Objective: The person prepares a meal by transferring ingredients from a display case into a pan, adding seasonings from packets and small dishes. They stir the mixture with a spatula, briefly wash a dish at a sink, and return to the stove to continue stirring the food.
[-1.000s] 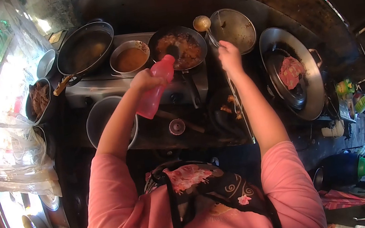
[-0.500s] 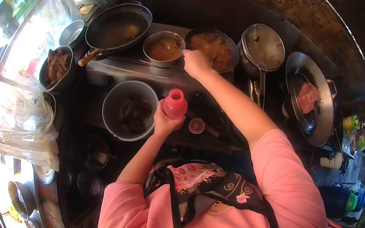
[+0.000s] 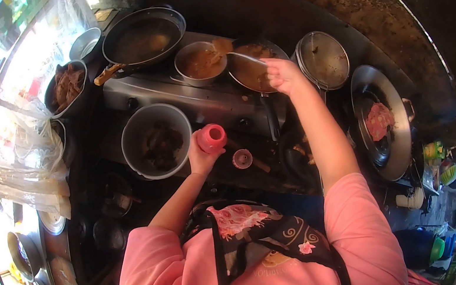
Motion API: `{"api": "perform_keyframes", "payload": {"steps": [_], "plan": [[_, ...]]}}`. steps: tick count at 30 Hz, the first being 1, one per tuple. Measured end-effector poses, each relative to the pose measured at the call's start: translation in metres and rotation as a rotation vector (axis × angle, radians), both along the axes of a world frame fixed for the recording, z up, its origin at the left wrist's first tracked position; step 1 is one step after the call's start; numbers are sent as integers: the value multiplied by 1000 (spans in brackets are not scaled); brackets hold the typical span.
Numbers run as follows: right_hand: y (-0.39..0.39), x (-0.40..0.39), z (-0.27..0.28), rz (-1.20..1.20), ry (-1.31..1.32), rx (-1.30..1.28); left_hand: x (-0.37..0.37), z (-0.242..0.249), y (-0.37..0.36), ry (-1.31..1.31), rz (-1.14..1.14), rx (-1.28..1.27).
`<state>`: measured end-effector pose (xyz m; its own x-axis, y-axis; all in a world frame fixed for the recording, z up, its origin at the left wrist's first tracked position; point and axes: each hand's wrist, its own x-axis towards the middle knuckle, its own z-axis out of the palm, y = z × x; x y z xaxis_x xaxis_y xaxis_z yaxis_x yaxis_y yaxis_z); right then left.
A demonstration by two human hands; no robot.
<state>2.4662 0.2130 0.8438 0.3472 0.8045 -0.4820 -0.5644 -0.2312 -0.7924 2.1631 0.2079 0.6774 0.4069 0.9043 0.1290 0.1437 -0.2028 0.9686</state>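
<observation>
In my right hand is the handle of a metal spoon. Its sauce-coated head is over the right rim of a small pot of brown sauce. Beside that pot, partly behind my right hand, a frying pan holds more brown sauce. My left hand is wrapped round a red plastic bottle, whose uncapped mouth faces up. Just left of the bottle stands a grey pot with dark pieces at its bottom. A small pinkish cup-like piece lies below the bottle.
A large wok-like pan with liquid stands at the back left, near a pot of meat. To the right are a strainer over a pot and a wide wok holding raw-looking meat. Plastic sheeting hangs at left.
My right hand has moved right, away from the small pot, and more of the spoon now shows. The frying pan's handle has come into view. My left hand and bottle have shifted slightly left.
</observation>
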Motion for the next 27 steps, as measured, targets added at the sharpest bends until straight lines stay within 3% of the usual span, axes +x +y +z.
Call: {"api": "perform_keyframes", "payload": {"steps": [5, 8, 9, 12, 13, 15, 16, 18, 19, 21, 24, 26, 27], "plan": [[-33, 18, -15, -109, -602, -230, 3, -4, -11, -7, 82, 21], [-42, 47, -88, -165, -1817, -56, 0, -7, -17, 38, 78, 24], [-47, 23, -57, -60, -1740, -241, -2, -9, -20, 54, 76, 22], [-41, -13, -18, 98, -1852, -440, -18, -4, -33, 96, 49, 84], [-35, -19, -18, 79, -1893, -351, -26, -11, -38, 104, 42, 130], [-20, -47, 0, 135, -1867, -183, -52, -35, -45, 127, 25, 221], [-12, -61, 7, 193, -1846, -139, -66, -45, -48, 182, 47, 144], [10, -74, -3, 314, -1837, -159, -95, -61, -46, 289, 92, -7], [23, -77, -10, 384, -1798, -206, -105, -68, -38, 331, 145, 113], [41, -80, -31, 251, -1533, -181, -122, -74, -22, 428, 184, 303], [63, -70, -52, 40, -706, -191, -133, -81, -9, 412, 391, 236], [62, -55, -47, -25, -265, -136, -145, -78, 1, 447, 433, 204], [58, -48, -42, 12, -202, -135, -151, -75, 3, 456, 447, 200]]}}
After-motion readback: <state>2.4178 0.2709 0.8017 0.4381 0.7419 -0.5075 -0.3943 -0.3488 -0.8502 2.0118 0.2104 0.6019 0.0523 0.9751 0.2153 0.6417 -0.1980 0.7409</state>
